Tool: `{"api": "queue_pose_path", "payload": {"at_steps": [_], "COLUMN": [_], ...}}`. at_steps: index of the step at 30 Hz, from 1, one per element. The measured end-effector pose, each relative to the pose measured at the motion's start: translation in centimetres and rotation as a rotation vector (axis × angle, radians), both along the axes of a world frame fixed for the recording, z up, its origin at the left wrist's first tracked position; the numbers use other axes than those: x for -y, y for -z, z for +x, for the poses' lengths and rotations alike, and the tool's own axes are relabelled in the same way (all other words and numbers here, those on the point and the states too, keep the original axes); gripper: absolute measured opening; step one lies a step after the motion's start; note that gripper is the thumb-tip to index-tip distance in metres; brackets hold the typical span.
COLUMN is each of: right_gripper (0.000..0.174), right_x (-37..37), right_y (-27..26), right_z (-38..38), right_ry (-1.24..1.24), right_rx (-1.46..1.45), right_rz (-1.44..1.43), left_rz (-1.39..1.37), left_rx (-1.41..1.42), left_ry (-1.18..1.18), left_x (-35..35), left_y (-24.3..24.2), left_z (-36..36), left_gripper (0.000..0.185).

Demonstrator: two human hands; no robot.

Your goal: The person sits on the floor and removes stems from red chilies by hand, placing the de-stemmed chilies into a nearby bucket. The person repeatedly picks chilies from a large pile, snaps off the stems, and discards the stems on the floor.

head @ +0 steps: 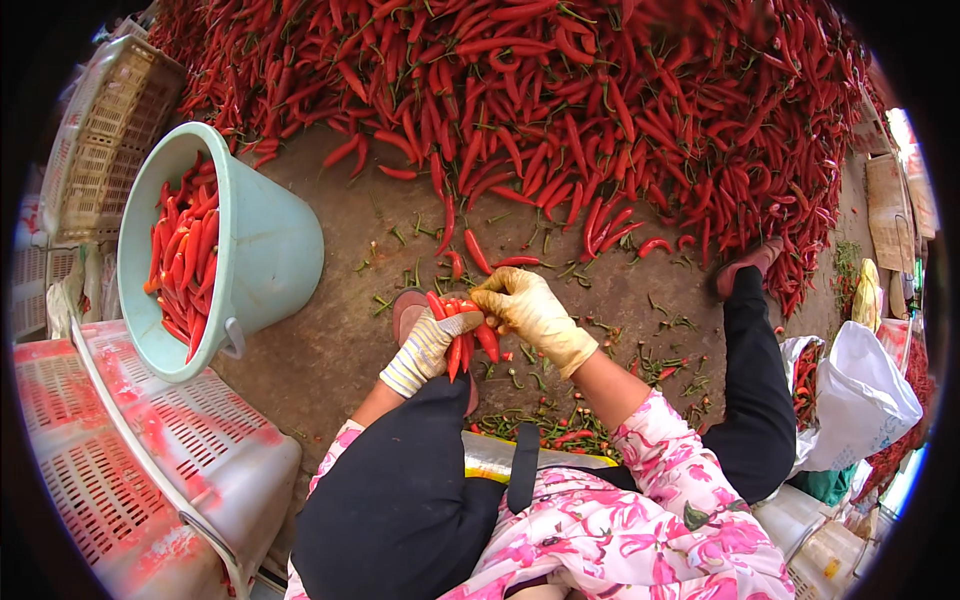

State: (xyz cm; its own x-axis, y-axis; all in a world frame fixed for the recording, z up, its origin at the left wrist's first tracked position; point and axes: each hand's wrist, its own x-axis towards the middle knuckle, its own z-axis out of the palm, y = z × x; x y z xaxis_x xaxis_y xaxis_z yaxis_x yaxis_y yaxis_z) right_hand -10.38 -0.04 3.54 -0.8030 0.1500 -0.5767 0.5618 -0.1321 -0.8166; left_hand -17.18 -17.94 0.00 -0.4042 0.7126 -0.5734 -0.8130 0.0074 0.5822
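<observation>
In my left hand [426,351], gloved in striped knit fabric, I hold a small bunch of red chili peppers [456,352] with their tips pointing down. My right hand [534,309] wears a stained, yellowish glove. Its thumb and forefinger pinch at the top end of a chili pepper [487,343] beside the bunch; the fingers partly hide the pinched spot. Both hands are close together above my knee. A large heap of red chilies [525,112] covers the floor ahead, with a few loose ones lying nearer to me.
A pale blue bucket [274,240] leans at the left, its opening facing me, with chilies inside. Plastic crates [112,450] stand left, more [124,105] behind. Green stems [540,427] litter the concrete floor [330,202]. At right is a white sack [855,397] beside chilies.
</observation>
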Motion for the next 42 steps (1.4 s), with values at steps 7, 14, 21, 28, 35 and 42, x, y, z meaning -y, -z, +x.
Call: {"api": "queue_pose_path", "payload": {"at_steps": [7,14,21,28,35,42], "right_gripper": [0.037,0.048,0.025,0.027,0.034,0.031], "right_x": [-3.2,-0.2,-3.9,-0.8,-7.6,-14.5], "right_y": [0.6,4.3,4.8,-0.6,1.9,3.9], "right_z": [-2.9,-10.3,-6.2,-3.9,-4.2,-12.5], "right_ry": [-0.039,-0.345,0.023,-0.347,-0.364,-0.248], "right_rx": [-0.003,0.282,0.096,-0.209,0.097,-0.136], "right_rz": [0.843,0.894,-0.043,0.837,1.037,1.519], "left_rz": [-0.157,-0.079,-0.059,-0.126,-0.014,-0.87], "left_rx": [0.322,0.311,-0.076,0.181,-0.174,-1.822], "left_ry": [-0.211,-0.298,-0.255,0.255,-0.228,-0.731], "left_x": [0.3,0.9,0.5,-1.2,1.8,12.0], "left_y": [0.7,0.0,-1.2,-3.1,-12.7,-23.4], "left_z": [0.5,0.1,-1.1,-0.9,-2.2,-15.1], "left_gripper": [0.035,0.037,0.046,0.041,0.059,0.047]}}
